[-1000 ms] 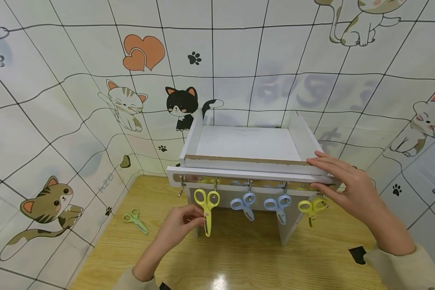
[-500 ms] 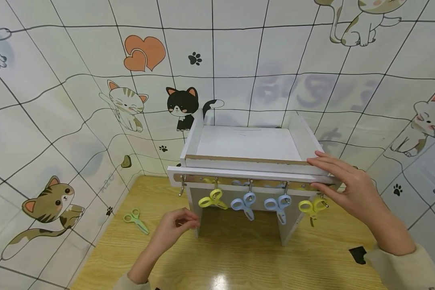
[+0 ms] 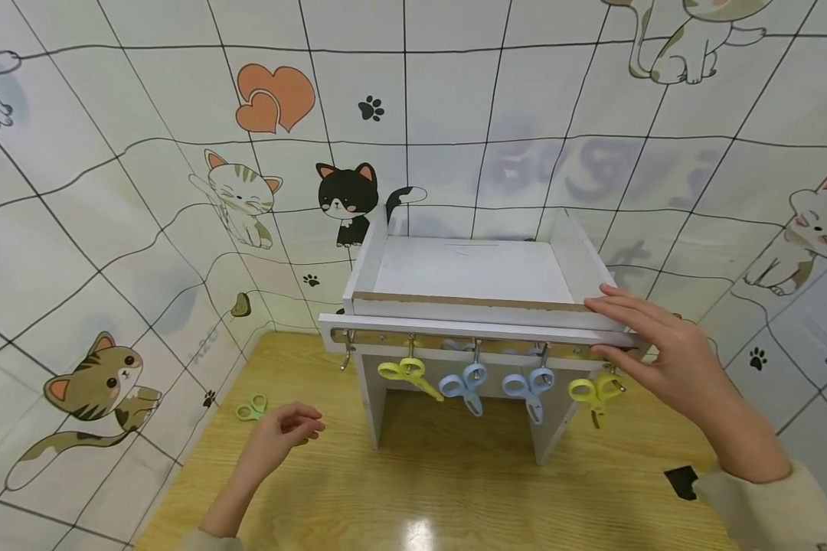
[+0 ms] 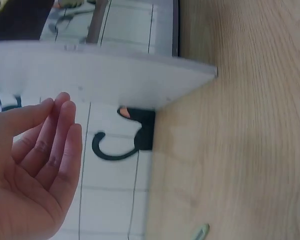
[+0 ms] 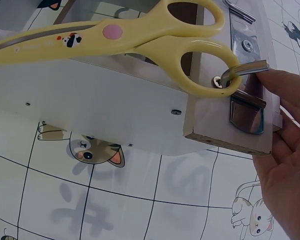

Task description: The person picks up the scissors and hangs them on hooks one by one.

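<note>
My left hand (image 3: pixel 279 440) hovers above the table's left part, fingers loosely bent and holding nothing; in the left wrist view this hand (image 4: pixel 40 165) appears near the shelf's white side panel. Behind it lie green scissors (image 3: pixel 251 409), blades hidden. My right hand (image 3: pixel 668 352) grips the right end of the white shelf (image 3: pixel 469 330), thumb at the front, fingers over the top. From the shelf's hook rail hang yellow scissors (image 3: pixel 410 372), swung sideways, two pairs of blue scissors (image 3: pixel 464 389), and more yellow scissors (image 3: pixel 596 392) beside my right hand, seen closely as yellow scissors (image 5: pixel 110 37).
A metal hook (image 3: pixel 346 353) sticks out at the rail's left end. The shelf has a tray-like top (image 3: pixel 469 272) and side legs standing on the wooden table (image 3: pixel 455 497). A cat-print sheet (image 3: pixel 455 99) surrounds the back and sides. Black tape (image 3: pixel 681 484) marks the table at right.
My left hand has let go of the left yellow scissors and moved left, toward the green scissors. Those yellow scissors have swung to the right on their hook. My right hand stays put.
</note>
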Tool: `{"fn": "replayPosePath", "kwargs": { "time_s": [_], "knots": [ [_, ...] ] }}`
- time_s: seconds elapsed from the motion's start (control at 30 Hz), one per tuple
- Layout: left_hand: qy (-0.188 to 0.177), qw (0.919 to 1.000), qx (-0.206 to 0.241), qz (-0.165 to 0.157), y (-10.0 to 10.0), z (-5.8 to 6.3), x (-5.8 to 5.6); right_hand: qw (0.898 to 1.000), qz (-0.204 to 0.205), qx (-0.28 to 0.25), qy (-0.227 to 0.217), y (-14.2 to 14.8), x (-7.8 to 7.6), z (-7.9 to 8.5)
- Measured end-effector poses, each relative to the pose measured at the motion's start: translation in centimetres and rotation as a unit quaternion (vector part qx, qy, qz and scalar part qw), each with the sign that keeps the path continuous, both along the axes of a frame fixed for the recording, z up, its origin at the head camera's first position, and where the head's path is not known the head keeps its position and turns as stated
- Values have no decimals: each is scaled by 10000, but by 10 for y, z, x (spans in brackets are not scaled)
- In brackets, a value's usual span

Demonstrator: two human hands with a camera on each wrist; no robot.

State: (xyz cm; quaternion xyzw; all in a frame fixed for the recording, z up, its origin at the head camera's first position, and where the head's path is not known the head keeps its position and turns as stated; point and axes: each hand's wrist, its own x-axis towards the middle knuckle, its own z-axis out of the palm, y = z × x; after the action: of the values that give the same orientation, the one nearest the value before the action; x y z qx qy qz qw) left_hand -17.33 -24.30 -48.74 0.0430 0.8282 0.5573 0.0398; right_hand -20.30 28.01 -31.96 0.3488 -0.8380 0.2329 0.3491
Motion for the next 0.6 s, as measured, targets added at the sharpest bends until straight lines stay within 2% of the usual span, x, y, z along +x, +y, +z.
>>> {"fn": "replayPosePath", "kwargs": {
  "time_s": [0.17,0.33,0.5,0.6],
  "knots": [
    [-268,9974,245,617,-30,-10,-2,10000,-26,15,-19,0,0,0],
    [-556,9895,489,1237,-58,-27,-6,10000,-58,18,18,0,-1,0],
    [-1016,9730,1047,1790,-81,-44,-8,9999,-47,12,109,-1,-2,-1],
    [-1275,9628,1309,1990,-91,-53,-10,9999,-46,7,130,-1,-3,-1]
  ]
}}
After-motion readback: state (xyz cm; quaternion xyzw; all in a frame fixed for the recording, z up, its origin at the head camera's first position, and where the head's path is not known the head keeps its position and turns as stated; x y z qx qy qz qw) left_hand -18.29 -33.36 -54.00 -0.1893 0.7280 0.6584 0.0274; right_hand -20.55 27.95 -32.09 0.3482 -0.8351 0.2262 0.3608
